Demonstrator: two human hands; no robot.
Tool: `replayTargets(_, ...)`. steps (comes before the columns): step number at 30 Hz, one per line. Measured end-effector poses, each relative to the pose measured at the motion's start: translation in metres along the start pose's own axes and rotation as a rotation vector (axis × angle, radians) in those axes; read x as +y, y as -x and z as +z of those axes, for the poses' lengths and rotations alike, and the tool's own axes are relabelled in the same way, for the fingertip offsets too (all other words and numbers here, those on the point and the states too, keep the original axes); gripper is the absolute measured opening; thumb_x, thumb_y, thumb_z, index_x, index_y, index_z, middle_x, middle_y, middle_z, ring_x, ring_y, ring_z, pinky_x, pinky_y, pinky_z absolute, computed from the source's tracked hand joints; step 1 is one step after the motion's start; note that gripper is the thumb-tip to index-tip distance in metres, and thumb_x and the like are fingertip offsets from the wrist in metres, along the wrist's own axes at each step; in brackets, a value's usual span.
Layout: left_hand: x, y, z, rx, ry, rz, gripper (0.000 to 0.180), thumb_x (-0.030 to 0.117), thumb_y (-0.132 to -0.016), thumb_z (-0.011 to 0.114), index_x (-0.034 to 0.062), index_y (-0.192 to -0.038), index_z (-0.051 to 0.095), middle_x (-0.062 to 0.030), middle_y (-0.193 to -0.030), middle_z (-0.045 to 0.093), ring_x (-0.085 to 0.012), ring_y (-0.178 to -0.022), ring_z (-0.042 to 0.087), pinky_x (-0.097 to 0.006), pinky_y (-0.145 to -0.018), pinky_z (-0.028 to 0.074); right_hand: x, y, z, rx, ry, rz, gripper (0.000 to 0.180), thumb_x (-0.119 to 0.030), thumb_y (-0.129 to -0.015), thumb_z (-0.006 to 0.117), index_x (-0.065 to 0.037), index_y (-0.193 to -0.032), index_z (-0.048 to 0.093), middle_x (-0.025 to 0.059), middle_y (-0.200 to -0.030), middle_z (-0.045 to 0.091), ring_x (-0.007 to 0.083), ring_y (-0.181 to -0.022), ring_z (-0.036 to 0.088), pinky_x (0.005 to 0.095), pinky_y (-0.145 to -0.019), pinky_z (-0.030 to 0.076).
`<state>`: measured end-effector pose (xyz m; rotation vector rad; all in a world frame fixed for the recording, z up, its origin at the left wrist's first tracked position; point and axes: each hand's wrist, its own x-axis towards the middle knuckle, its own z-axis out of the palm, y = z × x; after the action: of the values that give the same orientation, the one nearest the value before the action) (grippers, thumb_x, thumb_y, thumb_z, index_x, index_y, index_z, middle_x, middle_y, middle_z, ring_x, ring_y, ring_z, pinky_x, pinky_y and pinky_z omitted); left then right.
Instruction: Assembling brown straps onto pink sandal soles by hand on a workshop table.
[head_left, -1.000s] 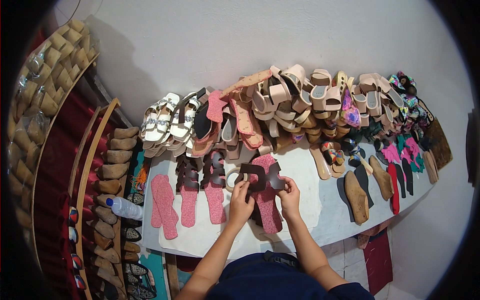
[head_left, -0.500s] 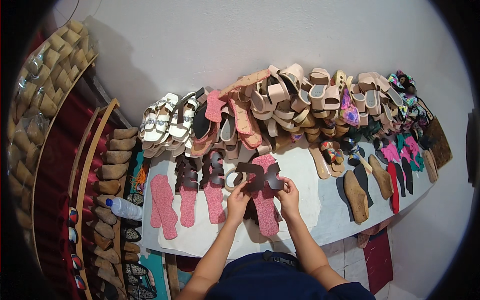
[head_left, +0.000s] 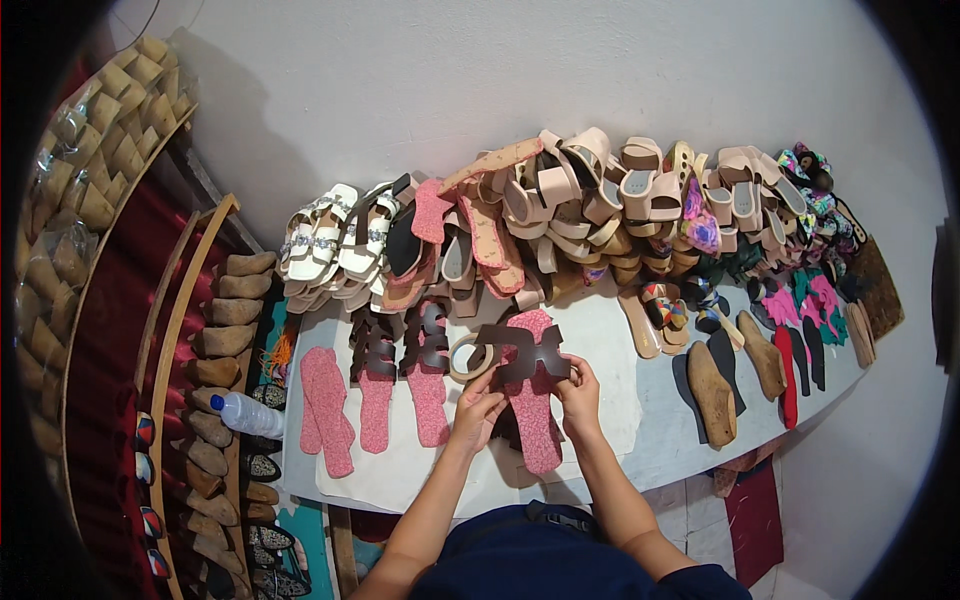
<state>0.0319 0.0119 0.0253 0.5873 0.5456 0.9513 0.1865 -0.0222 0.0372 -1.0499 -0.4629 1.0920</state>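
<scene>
My left hand and my right hand hold a dark brown cut-out sandal upper from either side. My fingers are closed at its lower left edge and right end. Beneath the upper, a pink patterned insole runs lengthwise between my hands; whether my fingers also touch it is hard to see. Part of another dark piece shows under the insole. A roll of tape lies just beyond my left hand. Left of it, two pink insoles have brown uppers laid across their far ends.
More pink insoles lie at the table's left. Sandals are heaped along the wall. Wooden shoe lasts and strips lie at the right. A water bottle stands by the left edge, near a rack of lasts.
The brown upper has shifted and turned slightly over the insole, its left arm now overlapping the tape roll. The insole's near end has moved a little right. My hands remain nearly in place.
</scene>
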Motion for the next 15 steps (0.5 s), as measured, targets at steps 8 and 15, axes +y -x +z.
replayTargets(8, -0.015, -0.004, -0.010, 0.074, -0.079, 0.098, 0.027, -0.003, -0.077, 0.049, 0.0036, -0.103, 0.052, -0.0030, -0.099, 0.055, -0.0094, -0.088, 0.053, -0.024, -0.078, 0.042, 0.009, 0.001, 0.002, -0.043, 0.021, 0.037, 0.033, 0.010, -0.071, 0.048, 0.000, -0.102, 0.046, 0.0071, -0.085, 0.059, 0.0108, -0.074, 0.057, 0.0223, -0.065, 0.048)
replayTargets(15, -0.017, -0.007, -0.011, 0.108, -0.059, 0.123, 0.023, -0.005, -0.076, 0.048, 0.0028, -0.098, 0.052, -0.0036, -0.093, 0.057, -0.0112, -0.083, 0.054, -0.023, -0.077, 0.043, 0.007, 0.004, 0.008, -0.057, 0.012, 0.147, 0.023, 0.003, -0.077, 0.049, 0.001, -0.100, 0.052, 0.0012, -0.077, 0.057, 0.0035, -0.057, 0.048, 0.0150, -0.047, 0.035)
